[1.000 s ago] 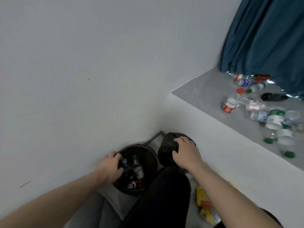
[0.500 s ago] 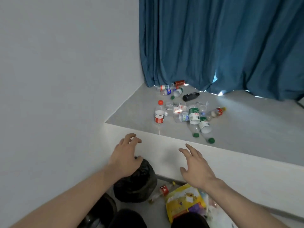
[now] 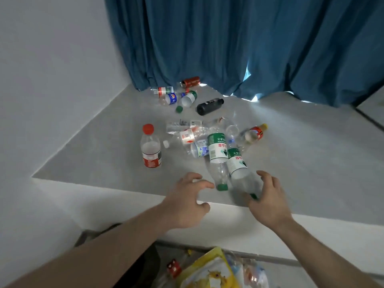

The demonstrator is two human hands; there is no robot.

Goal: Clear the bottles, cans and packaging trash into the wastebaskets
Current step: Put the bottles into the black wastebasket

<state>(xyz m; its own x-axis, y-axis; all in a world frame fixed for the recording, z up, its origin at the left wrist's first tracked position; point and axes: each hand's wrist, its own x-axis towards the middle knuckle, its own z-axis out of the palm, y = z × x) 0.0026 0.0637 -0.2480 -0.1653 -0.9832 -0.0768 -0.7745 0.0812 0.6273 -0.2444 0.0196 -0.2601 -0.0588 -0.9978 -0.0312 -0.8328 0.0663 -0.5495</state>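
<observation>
Reaching over the ledge (image 3: pixel 87 163), my left hand (image 3: pixel 187 201) and right hand (image 3: pixel 268 201) spread, holding nothing. Two green-capped bottles (image 3: pixel 218 156) lie between them; I should wrap each around its waist, since slick plastic rolls.

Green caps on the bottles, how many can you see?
3: one green cap by the left hand, one at the right hand, one far back. Others may hide.
</observation>
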